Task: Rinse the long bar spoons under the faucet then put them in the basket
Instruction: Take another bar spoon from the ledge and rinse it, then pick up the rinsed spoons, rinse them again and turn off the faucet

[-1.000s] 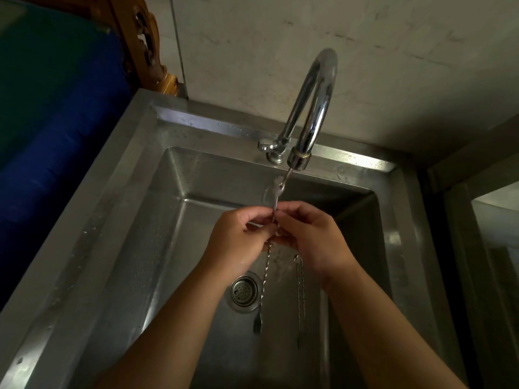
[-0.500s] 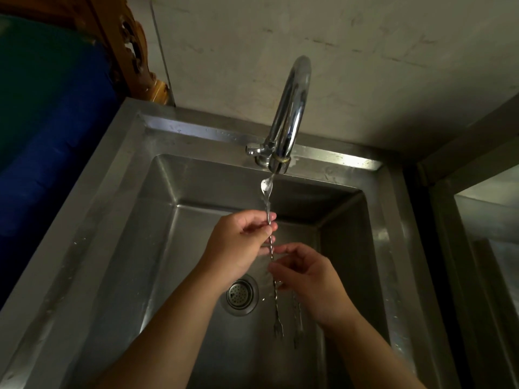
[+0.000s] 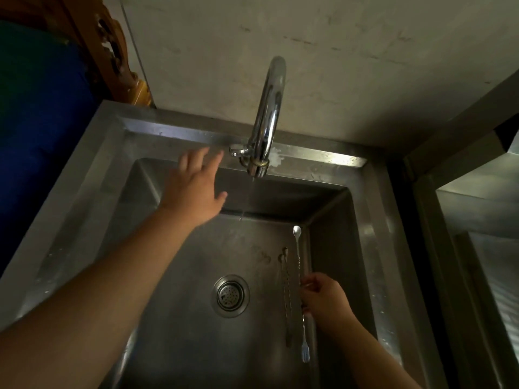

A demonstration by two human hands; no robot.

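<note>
A chrome faucet arches over a steel sink, and a thin stream of water still falls from its spout. My left hand is open, fingers spread, reaching up toward the small faucet lever without touching it. My right hand is low at the sink's right side, pinching the twisted shaft of a long bar spoon whose bowl points to the back and whose fork end points toward me. Two more bar spoons lie flat on the sink bottom just left of it. No basket is in view.
The round drain strainer sits in the middle of the sink floor. A blue and green barrel and carved wooden furniture stand at the left. A second steel basin lies beyond a dark gap at the right. A tiled wall rises behind.
My left hand let go of the spoon and rose toward the faucet lever. My right hand carried the spoon out of the stream, down to the sink's right side.
</note>
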